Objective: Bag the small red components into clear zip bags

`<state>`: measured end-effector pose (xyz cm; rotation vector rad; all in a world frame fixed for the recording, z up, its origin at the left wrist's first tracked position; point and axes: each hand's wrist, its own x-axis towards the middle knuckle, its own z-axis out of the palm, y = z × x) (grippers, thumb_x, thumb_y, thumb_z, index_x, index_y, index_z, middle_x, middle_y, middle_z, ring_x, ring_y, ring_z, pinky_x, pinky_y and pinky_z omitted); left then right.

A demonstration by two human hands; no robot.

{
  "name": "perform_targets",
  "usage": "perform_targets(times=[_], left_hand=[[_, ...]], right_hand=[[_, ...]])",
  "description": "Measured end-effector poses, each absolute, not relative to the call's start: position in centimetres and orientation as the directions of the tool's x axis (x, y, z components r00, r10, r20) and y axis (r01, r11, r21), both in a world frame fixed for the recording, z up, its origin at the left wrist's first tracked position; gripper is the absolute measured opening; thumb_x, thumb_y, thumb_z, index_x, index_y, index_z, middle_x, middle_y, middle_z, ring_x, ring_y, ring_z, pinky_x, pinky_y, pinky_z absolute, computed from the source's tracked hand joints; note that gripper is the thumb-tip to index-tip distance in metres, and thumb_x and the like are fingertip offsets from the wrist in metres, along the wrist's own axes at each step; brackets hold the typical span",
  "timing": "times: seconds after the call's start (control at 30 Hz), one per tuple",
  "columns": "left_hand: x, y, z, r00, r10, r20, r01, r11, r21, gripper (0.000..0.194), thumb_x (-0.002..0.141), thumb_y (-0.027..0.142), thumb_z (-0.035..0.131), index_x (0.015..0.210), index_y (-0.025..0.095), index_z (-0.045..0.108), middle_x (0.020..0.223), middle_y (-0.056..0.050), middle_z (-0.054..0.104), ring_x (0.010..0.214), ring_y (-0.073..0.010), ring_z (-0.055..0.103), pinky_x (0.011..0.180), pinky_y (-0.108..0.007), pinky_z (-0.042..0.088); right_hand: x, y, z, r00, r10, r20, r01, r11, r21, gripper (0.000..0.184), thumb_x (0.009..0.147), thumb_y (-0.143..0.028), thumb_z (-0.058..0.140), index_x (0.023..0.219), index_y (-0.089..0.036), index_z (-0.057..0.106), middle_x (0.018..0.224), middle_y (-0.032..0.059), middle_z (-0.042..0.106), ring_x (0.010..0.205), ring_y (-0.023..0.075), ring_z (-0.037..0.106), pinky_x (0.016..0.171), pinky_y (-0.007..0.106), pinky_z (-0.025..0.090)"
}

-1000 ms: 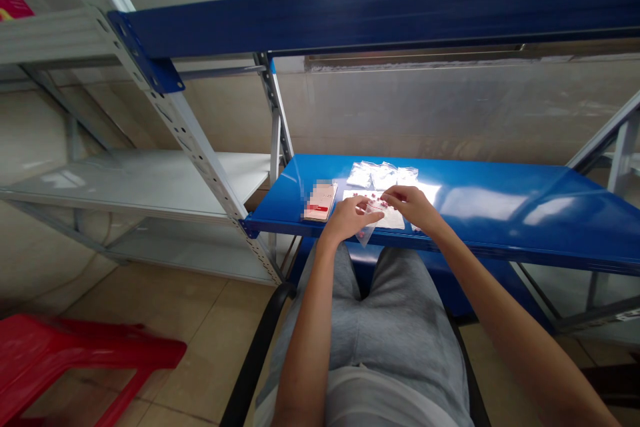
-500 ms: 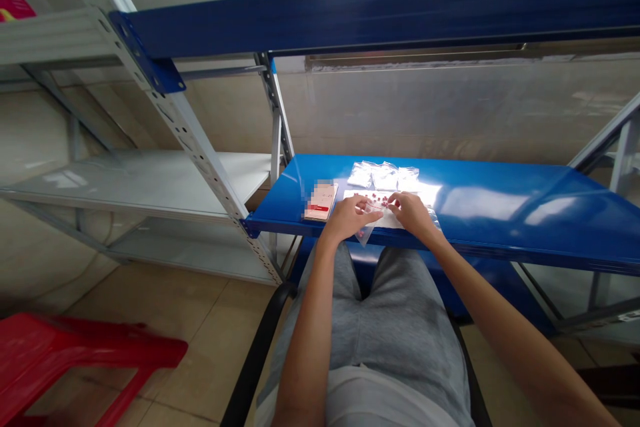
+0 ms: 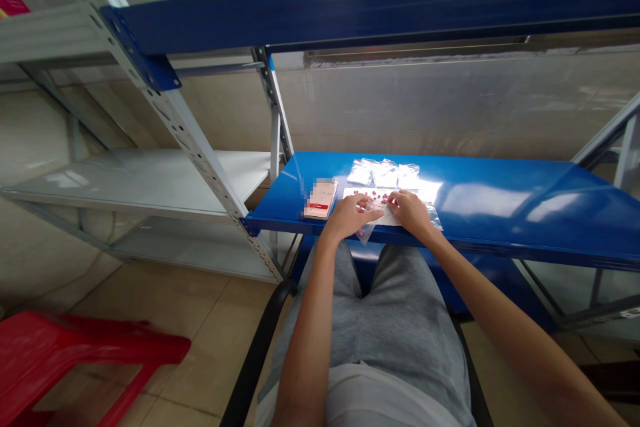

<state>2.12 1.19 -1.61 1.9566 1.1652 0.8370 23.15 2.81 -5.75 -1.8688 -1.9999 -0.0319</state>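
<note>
The left hand [image 3: 351,215] was curved low over a small clear plastic bag [image 3: 365,233], and the bag's corner was left hanging past the front edge of a glossy blue steel shelf [image 3: 500,201]. Whether the bag was pinched or merely pressed could not be told. The right hand [image 3: 410,210] was kept bent and half open, with its fingertips [image 3: 392,198] set down on a white sheet dotted with small red pieces [image 3: 374,197]. No clench was shown, and no firm grasp could be made out. A second clear plastic bag [image 3: 433,217] was seen just beside the right hand. Light fingertip pressure, with the palms raised, was judged the best handling here (thin film and tiny pieces are easily shifted by a heavy hand), and the two hands were well placed close together over the sheet. Beyond the sheet, three small clear bags [image 3: 385,174] were laid in a row, and a pale rectangular card [image 3: 320,199] with a red stripe, partly blurred, was lying to the left. Lower down, a red plastic stool [image 3: 75,347] stood on beige floor tiles [image 3: 200,340], while a perforated grey steel upright [image 3: 195,160] and a pale concrete wall [image 3: 425,107] were seen farther off.
</note>
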Motion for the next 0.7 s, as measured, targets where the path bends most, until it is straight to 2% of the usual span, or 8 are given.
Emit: perform_targets(times=[0.13, 0.27, 0.37, 0.5, 0.7], left_hand=[[2.1, 1.3, -1.7, 0.395, 0.901, 0.180, 0.453, -0.361, 0.815, 0.054, 0.078, 0.054, 0.077, 0.116, 0.016, 0.071, 0.111, -0.010, 0.076, 0.095, -0.0240, 0.073, 0.076, -0.029, 0.055], [2.1, 1.2, -1.7, 0.394, 0.903, 0.170, 0.458, -0.354, 0.816, 0.056, 0.078, 0.056, 0.077, 0.117, 0.016, 0.071, 0.116, -0.012, 0.075, 0.097, -0.0248, 0.073, 0.075, -0.029, 0.056], [2.2, 1.0, -1.5, 0.403, 0.899, 0.173, 0.440, -0.356, 0.824, 0.055, 0.078, 0.056, 0.077, 0.115, 0.016, 0.071, 0.115, -0.012, 0.074, 0.097, -0.0246, 0.073, 0.071, -0.027, 0.056], [2.4, 0.6, -1.2, 0.442, 0.882, 0.165, 0.369, -0.346, 0.863, 0.053, 0.080, 0.053, 0.077, 0.116, 0.015, 0.069, 0.107, -0.011, 0.075, 0.090, -0.0225, 0.072, 0.062, -0.024, 0.055], [2.4, 0.4, -0.9, 0.436, 0.884, 0.169, 0.344, -0.337, 0.876, 0.056, 0.079, 0.052, 0.079, 0.120, 0.014, 0.068, 0.099, -0.009, 0.075, 0.087, -0.0213, 0.072, 0.066, -0.025, 0.056]], right_hand=[[23.7, 3.0, -5.2, -0.037, 0.938, 0.345, 0.932, 0.157, -0.327, 0.020, 0.095, -0.021, 0.057, 0.099, -0.015, 0.076, 0.097, 0.0121, 0.075, 0.087, 0.0227, 0.066, 0.073, 0.029, 0.043], [24.2, 2.8, -3.5, -0.013, 0.923, 0.384, 0.829, 0.225, -0.513, 0.015, 0.089, -0.026, 0.063, 0.089, -0.017, 0.076, 0.079, 0.0060, 0.074, 0.072, 0.0191, 0.064, 0.068, 0.029, 0.043], [24.0, 2.1, -1.9, -0.077, 0.917, 0.392, 0.721, 0.323, -0.613, 0.019, 0.088, -0.031, 0.063, 0.089, -0.018, 0.077, 0.073, 0.0041, 0.072, 0.070, 0.0187, 0.063, 0.066, 0.029, 0.042], [23.3, 1.0, -0.2, -0.210, 0.898, 0.387, 0.623, 0.428, -0.655, 0.022, 0.088, -0.034, 0.061, 0.087, -0.019, 0.077, 0.079, 0.0053, 0.075, 0.074, 0.0199, 0.064, 0.070, 0.030, 0.045], [22.9, 0.3, 0.4, -0.246, 0.886, 0.394, 0.598, 0.458, -0.658, 0.025, 0.088, -0.036, 0.060, 0.088, -0.019, 0.078, 0.080, 0.0063, 0.076, 0.074, 0.0203, 0.065, 0.071, 0.031, 0.047]])
